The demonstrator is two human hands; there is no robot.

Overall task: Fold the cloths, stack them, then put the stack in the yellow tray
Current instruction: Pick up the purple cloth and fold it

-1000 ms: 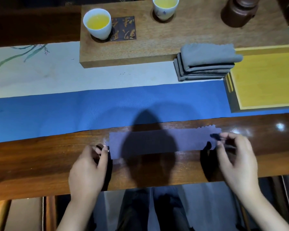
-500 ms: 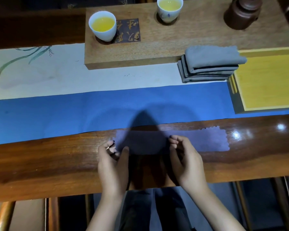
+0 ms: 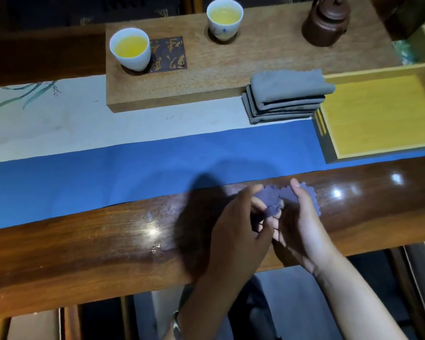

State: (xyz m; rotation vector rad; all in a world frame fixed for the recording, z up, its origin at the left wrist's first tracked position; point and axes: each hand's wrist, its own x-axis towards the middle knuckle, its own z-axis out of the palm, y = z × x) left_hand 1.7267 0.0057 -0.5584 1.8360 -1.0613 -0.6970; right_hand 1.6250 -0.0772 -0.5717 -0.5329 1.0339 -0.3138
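Gold characters on dark plaque, unreadable. Your left hand and right hand pinch the purple cloth at surface's near edge. Grey stack touches the yellow tray far right.

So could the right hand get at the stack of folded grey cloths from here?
Probably yes, once freed: the right hand and left hand both grip the purple cloth. Only bare blue runner lies between it and the grey stack beside the yellow tray.
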